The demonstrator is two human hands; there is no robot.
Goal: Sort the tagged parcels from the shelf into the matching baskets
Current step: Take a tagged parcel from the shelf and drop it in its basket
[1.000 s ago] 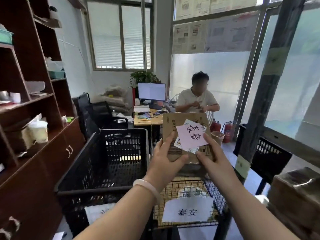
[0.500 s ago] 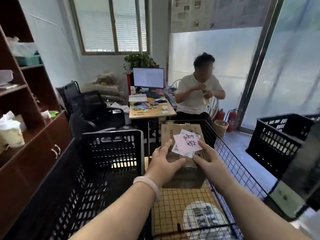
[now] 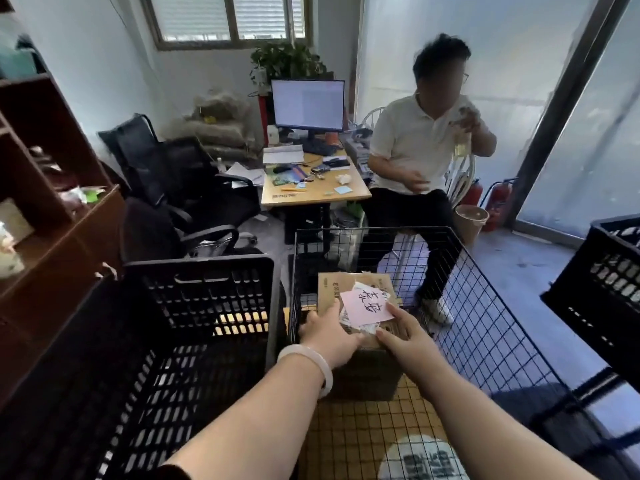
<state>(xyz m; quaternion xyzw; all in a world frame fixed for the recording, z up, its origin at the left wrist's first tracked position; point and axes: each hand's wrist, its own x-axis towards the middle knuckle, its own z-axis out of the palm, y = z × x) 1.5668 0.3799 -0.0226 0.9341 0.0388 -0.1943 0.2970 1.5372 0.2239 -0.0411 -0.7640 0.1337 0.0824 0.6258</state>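
A brown cardboard parcel (image 3: 332, 289) with a pink handwritten tag (image 3: 367, 306) on top sits low inside the black wire basket (image 3: 485, 327). My left hand (image 3: 329, 336) grips its near left edge. My right hand (image 3: 405, 336) holds its near right edge, fingers over the top by the tag. A white parcel (image 3: 420, 459) lies on the basket's floor, close to me. The brown wooden shelf (image 3: 52, 188) stands at the far left.
A black plastic crate (image 3: 194, 292) stands left of the wire basket, another black crate (image 3: 602, 289) at the right edge. A person sits at a desk (image 3: 311, 192) with a monitor beyond the baskets. Office chairs (image 3: 180, 188) stand behind the left crate.
The parcel has gone from chest height down into the wire basket, both hands still on it. The view has tilted down and come closer to the baskets.
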